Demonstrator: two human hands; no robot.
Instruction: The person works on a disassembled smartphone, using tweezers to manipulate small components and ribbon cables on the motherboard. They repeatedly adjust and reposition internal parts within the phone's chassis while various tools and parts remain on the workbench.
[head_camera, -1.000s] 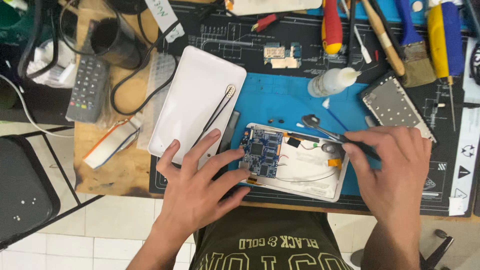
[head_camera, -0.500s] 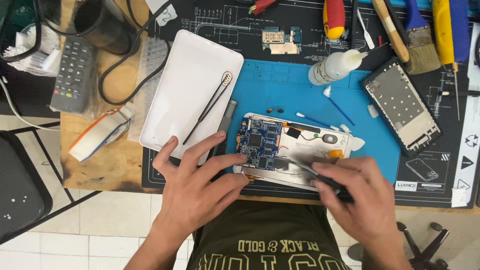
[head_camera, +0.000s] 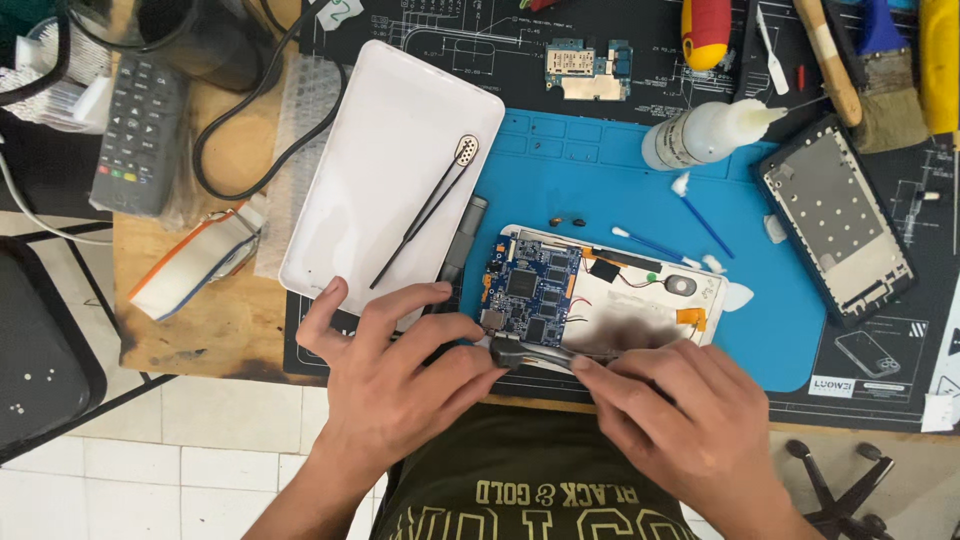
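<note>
a white squeeze bottle (head_camera: 705, 133) lies on its side at the top edge of the blue mat. a small white tag (head_camera: 333, 13) sits at the top, left of centre. a white sticker (head_camera: 936, 411) sits on the black mat at the far right. a phone frame (head_camera: 835, 220), screen side hidden, lies right of the blue mat.

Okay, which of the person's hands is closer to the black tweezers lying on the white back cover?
Left. The left hand lies just below the black tweezers, its fingertips near their lower tip. The right hand is farther off, below the opened tablet.
</note>
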